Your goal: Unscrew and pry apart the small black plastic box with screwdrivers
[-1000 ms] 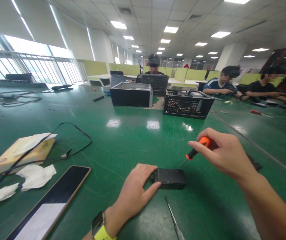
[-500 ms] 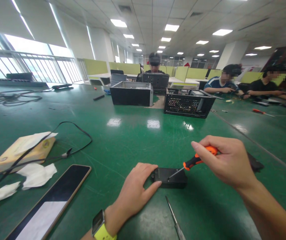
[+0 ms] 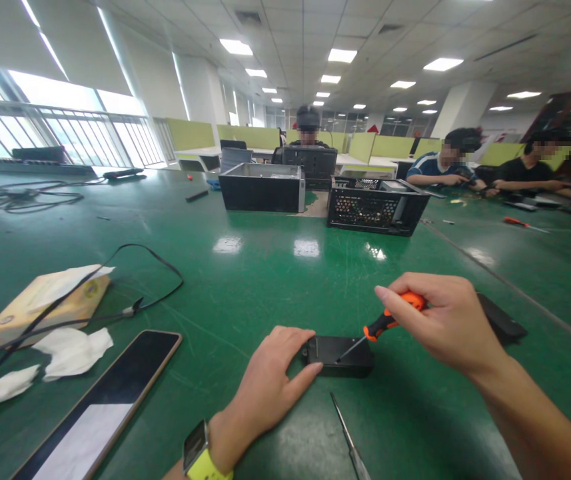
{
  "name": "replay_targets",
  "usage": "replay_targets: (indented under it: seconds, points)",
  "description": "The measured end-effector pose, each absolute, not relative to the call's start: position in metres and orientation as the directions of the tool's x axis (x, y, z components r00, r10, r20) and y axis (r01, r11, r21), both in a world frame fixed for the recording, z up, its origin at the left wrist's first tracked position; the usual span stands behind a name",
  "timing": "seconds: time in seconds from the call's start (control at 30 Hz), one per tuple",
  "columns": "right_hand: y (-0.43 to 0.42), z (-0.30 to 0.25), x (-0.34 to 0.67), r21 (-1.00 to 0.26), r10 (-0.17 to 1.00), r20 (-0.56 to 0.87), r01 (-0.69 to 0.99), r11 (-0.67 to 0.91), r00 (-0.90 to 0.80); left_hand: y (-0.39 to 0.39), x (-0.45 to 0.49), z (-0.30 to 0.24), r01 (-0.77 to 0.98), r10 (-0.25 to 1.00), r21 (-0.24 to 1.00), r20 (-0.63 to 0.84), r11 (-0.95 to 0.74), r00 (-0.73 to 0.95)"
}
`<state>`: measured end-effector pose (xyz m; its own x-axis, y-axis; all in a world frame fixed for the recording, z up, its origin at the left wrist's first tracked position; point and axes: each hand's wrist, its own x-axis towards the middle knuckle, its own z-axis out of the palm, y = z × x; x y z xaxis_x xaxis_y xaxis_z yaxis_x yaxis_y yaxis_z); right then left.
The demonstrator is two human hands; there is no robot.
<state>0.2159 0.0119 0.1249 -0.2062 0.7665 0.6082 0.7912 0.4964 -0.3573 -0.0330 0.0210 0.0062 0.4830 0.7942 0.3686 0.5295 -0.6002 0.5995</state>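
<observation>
A small black rectangular box lies flat on the green table in front of me. My left hand grips its left end, fingers along the far side and thumb along the near side. In my right hand is an orange and black screwdriver, held by its handle and slanting down to the left. Its tip meets the top of the box near the middle. A thin metal tool lies on the table just below the box; its lower end is cut off by the frame.
A phone, crumpled tissues, a tissue pack and black cables lie at left. A flat black piece rests behind my right hand. Two open computer cases stand farther back. Several people sit around the table's far side.
My right hand and the screwdriver handle have shifted slightly left, uncovering more of the flat black piece. The box and my left hand have stayed in place.
</observation>
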Motion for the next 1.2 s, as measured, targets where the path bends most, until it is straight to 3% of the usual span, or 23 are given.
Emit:
replay_targets:
  seconds: [0.23,0.4,0.53,0.6,0.73,0.83,0.97,1.13,1.2]
  points:
    - [0.002,0.134,0.22,-0.374,0.743,0.552,0.685,0.626,-0.378,0.02,-0.032,0.005,0.517,0.796,0.614,0.364,-0.596,0.484]
    - [-0.001,0.132,0.221,-0.221,0.642,0.637,0.697,0.683,-0.427,0.02,-0.032,0.006,0.517,0.795,0.613,0.37,-0.598,0.481]
    - [-0.002,0.138,0.221,-0.281,0.683,0.546,0.661,0.696,-0.486,0.021,-0.033,0.006,0.516,0.793,0.611,0.372,-0.6,0.482]
    - [0.0,0.139,0.226,-0.316,0.723,0.547,0.696,0.645,-0.422,0.021,-0.033,0.005,0.52,0.791,0.604,0.375,-0.604,0.483]
    - [0.012,0.115,0.249,-0.39,0.749,0.662,0.856,0.339,0.005,0.022,-0.033,0.005,0.532,0.789,0.587,0.388,-0.61,0.477]
    - [0.02,0.068,0.277,-0.455,0.813,0.557,0.881,0.13,0.168,0.022,-0.032,0.006,0.536,0.789,0.583,0.393,-0.611,0.472]
    - [0.021,0.015,0.304,-0.411,0.953,0.293,0.91,0.058,0.072,0.02,-0.033,0.008,0.551,0.791,0.569,0.402,-0.611,0.462]
    - [-0.006,0.023,0.275,-0.322,0.942,0.324,0.947,0.021,0.089,0.02,-0.033,0.009,0.57,0.79,0.546,0.424,-0.614,0.443]
    - [-0.025,0.034,0.243,-0.303,0.984,0.177,0.95,0.07,-0.016,0.02,-0.033,0.009,0.572,0.79,0.544,0.429,-0.614,0.439]
